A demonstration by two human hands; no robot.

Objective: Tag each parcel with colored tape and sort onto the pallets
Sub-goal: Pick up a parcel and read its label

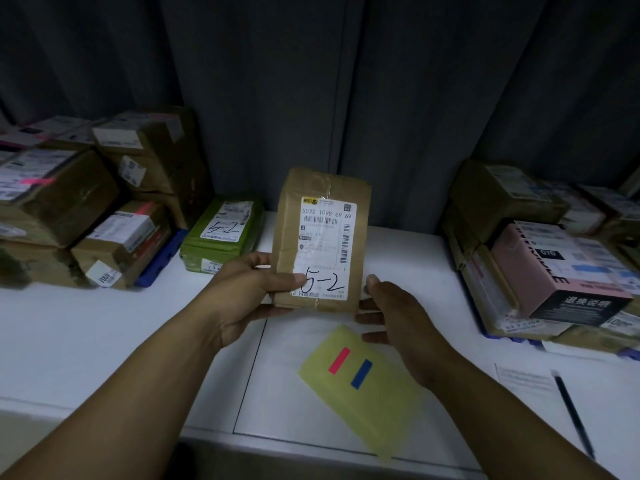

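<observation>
While parcel (320, 237) held upright at centre, left hand (249, 289) pinching its 7 o'clock corner, right hand (398, 310) cupping 5 o'clock corner: risk wrong colour, pink strip (339, 361), blue strip (361, 374) adjacent at 5 o'clock

brown parcel (322, 237): "502D T098 69 69", "5-2" | green parcel (221, 237): "5-2"

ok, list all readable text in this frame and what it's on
"502D T098 69 69": printed label on brown parcel.
"5-2": handwritten, same label.
"5-2": handwritten on green parcel.
"010": pink box.
Remaining print: too small or blurred.
</observation>
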